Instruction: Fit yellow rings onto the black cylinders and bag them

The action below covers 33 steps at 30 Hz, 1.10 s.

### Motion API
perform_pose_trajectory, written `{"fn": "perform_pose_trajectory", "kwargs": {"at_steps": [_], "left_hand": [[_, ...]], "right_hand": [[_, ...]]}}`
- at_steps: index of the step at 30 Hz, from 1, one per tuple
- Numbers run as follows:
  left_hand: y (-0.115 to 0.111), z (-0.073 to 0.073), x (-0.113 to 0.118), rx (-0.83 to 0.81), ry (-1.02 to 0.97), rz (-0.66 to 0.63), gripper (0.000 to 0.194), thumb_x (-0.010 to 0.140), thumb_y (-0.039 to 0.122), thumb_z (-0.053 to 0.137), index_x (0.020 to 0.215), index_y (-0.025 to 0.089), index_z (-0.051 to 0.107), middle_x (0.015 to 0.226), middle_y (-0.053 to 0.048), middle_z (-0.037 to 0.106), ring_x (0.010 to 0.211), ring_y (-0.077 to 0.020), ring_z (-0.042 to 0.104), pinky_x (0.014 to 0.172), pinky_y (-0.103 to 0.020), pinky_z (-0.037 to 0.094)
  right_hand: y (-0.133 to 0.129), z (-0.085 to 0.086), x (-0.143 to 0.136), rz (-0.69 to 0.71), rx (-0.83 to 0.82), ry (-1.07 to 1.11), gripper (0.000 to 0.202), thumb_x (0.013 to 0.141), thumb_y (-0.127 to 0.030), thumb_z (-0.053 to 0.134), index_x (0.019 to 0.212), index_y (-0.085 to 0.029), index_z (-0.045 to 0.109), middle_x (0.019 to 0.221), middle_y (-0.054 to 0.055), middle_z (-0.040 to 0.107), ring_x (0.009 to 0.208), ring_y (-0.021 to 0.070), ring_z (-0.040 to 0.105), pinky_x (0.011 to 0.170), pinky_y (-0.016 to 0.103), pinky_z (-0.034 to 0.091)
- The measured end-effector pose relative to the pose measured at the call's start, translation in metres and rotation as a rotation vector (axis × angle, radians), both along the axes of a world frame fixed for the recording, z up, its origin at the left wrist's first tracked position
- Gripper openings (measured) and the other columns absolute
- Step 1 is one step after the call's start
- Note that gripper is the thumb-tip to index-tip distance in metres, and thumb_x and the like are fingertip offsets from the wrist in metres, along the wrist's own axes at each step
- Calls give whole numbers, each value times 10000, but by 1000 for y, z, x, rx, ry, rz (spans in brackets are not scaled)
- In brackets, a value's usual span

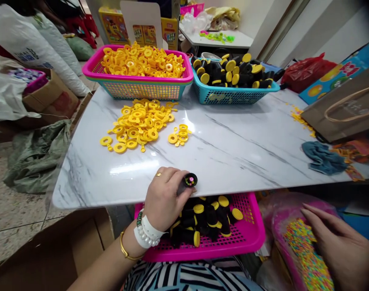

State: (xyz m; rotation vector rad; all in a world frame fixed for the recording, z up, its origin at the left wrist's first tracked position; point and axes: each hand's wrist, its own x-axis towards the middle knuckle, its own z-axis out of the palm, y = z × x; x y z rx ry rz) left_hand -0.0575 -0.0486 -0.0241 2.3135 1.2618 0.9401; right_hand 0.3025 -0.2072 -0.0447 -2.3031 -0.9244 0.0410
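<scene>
Nearest, at bottom centre, striped clothing (187,277) shows below a magenta basket (233,248) of black bottles (210,218) with yellow caps. An open cardboard box (57,250) fills the lower left.

At the lower right, the right hand (342,238) reaches over a pink tub (278,232) of multicoloured pellets (307,252). Its fingers are extended close together; whether they pinch any pellets cannot be told.

Just left of the frame's centre line, below the middle, the left hand (166,198) grips an uncapped black bottle (184,182) between thumb and curled fingers. The bottle is tilted, its mouth turned toward the camera, with a few coloured pellets showing inside. It is held at the near edge of a white marble-patterned table (233,149).

Further across the table, left of centre, lies a heap of yellow plastic rings (142,121), with a smaller cluster just beside it. At the right lie a blue cloth (324,157) and, behind it, a brown paper bag (345,111).

Along the table's far side, a pink basket (92,72) heaped with more yellow pieces sits above a teal basket (145,91). To its right, a turquoise basket (233,96) holds yellow-capped black bottles. Beyond, yellow cartons (114,26) stand at upper left.
</scene>
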Motion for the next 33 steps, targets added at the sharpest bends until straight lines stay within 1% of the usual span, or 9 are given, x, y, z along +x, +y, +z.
{"fn": "perform_pose_trajectory", "kwargs": {"at_steps": [1, 2, 5, 8, 11, 15, 24, 29, 33], "left_hand": [[-1, -1, 1, 7, 3, 10, 278, 814, 248, 703, 1059, 142, 627, 951, -77, 628, 906, -241, 533, 811, -411, 475], [-2, -2, 1, 14, 0, 18, 274, 815, 247, 702, 1055, 141, 626, 953, -78, 628, 906, -241, 534, 812, -410, 476], [-7, -3, -2, 38, -16, 39, 253, 821, 224, 690, 1049, 140, 621, 955, -76, 626, 910, -238, 538, 815, -400, 476], [-12, -2, -9, 57, -13, 82, 235, 837, 212, 667, 1055, 141, 617, 955, -79, 622, 919, -242, 534, 822, -405, 471], [-15, -1, -14, 34, -20, 102, 219, 848, 225, 652, 1048, 141, 619, 936, -79, 615, 913, -245, 525, 810, -403, 469], [-13, -3, -15, -6, -32, 118, 187, 856, 250, 642, 1011, 147, 630, 904, -75, 606, 901, -245, 520, 799, -401, 468], [-15, -7, -15, -34, -39, 115, 192, 880, 300, 604, 976, 134, 619, 929, -85, 608, 902, -255, 514, 795, -417, 463], [-15, 1, -21, -85, -135, 127, 253, 843, 205, 657, 1086, 157, 603, 983, -63, 609, 947, -225, 522, 840, -383, 461], [-12, 4, -25, -70, -108, 174, 254, 830, 150, 653, 1081, 163, 611, 968, -59, 608, 942, -231, 512, 849, -406, 453]], "right_hand": [[18, 16, -32, 82, 52, 44, 245, 782, -462, 695, 954, -299, 755, 969, 96, 737, 892, 316, 687, 778, 470, 537], [36, 29, -63, 206, 163, 113, 217, 765, -418, 729, 924, -274, 760, 955, 81, 736, 886, 283, 686, 803, 426, 543], [84, 53, -141, 698, 316, 311, 98, 815, -254, 721, 906, -269, 754, 879, 17, 726, 790, 172, 670, 702, 287, 547], [117, 59, -185, 1041, 313, 411, 140, 846, -161, 691, 949, -236, 749, 839, 5, 709, 754, 128, 653, 670, 241, 531], [136, 57, -204, 1205, 318, 308, 195, 847, -105, 675, 1005, -193, 746, 856, 26, 692, 776, 123, 647, 694, 236, 529], [150, 55, -208, 1257, 255, 153, 253, 839, -76, 668, 1056, -188, 737, 833, 24, 650, 759, 123, 619, 676, 242, 512], [151, 50, -209, 1277, 173, 182, 295, 828, -139, 704, 1117, -200, 703, 821, 8, 596, 647, 98, 559, 582, 233, 482], [163, 52, -189, 1105, 143, 336, 182, 892, -224, 641, 1056, -234, 719, 819, 11, 620, 634, 115, 578, 555, 255, 471], [188, 52, -174, 1077, 138, 174, 159, 909, -258, 605, 981, -205, 737, 786, 24, 630, 610, 124, 564, 552, 271, 447]]}}
